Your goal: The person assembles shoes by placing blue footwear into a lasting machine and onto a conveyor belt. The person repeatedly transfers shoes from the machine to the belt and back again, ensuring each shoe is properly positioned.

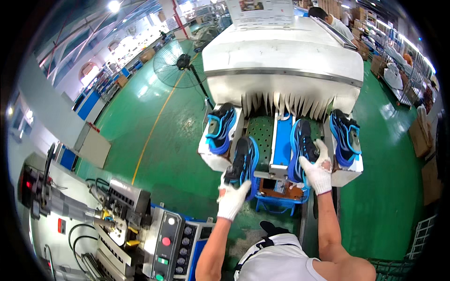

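Note:
My left hand (233, 199), in a white glove, is closed around the heel end of a black and blue sneaker (244, 157). That shoe is tilted, its toe over the front of a green perforated conveyor (259, 136). My right hand (318, 172), gloved too, grips the heel end of a matching sneaker (300, 145) to the right of the blue centre strip (283, 140). Another such sneaker (221, 129) rests on the machine's left side ledge. One more sneaker (345, 138) sits on the right ledge, apart from my hand.
A white machine hood (281, 54) with hanging flaps (286, 104) covers the conveyor behind the shoes. A control panel (168, 243) with buttons stands lower left, by another machine. A fan (180, 63) stands back left. A small blue-framed stool (281, 199) is below the conveyor. Another person (330, 23) is behind the hood.

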### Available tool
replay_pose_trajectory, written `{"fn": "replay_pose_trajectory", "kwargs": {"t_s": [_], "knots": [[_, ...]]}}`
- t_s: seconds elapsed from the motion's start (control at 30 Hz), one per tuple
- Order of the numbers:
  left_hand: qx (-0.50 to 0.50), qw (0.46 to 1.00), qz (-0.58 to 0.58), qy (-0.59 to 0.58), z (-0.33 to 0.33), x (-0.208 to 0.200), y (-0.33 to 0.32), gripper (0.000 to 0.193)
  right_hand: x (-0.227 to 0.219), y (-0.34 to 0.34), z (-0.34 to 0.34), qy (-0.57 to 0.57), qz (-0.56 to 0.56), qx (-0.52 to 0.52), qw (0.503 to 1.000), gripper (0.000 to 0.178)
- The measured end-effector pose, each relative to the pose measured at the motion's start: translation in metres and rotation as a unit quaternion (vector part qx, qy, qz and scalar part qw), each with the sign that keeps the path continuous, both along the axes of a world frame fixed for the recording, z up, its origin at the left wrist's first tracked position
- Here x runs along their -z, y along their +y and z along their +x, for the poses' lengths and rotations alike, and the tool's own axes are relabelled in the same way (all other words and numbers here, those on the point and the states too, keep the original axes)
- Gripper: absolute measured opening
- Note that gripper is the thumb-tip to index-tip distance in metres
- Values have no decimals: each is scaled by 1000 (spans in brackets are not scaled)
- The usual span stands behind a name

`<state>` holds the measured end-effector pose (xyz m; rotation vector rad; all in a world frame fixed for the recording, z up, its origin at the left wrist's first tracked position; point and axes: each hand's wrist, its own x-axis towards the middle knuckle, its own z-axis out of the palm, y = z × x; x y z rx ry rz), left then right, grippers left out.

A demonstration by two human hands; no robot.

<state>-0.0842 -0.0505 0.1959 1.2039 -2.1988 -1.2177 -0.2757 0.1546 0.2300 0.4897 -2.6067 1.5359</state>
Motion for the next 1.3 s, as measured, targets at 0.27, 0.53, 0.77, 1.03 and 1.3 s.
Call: {"fn": "replay_pose_trajectory", "kwargs": {"t_s": [0.27, 0.53, 0.77, 1.03, 1.3], "knots": [[140, 985, -101, 3, -279, 28, -66, 87, 49, -42, -190, -25, 114, 78, 990, 85], [180, 966, -79, 165, -148, 67, -60, 76, 33, -120, -102, 136, -74, -36, 987, 67], [-129, 953, 87, -261, 295, 146, 67, 37, 160, -161, 154, -427, 42, -553, 714, 60], [-890, 395, 85, -213, 607, 188, 551, 38, 229, -132, 349, -226, 324, -773, 496, 62], [-929, 177, 258, -197, 589, 297, 780, 62, 255, -119, 440, 3, 458, -798, 391, 60]]}}
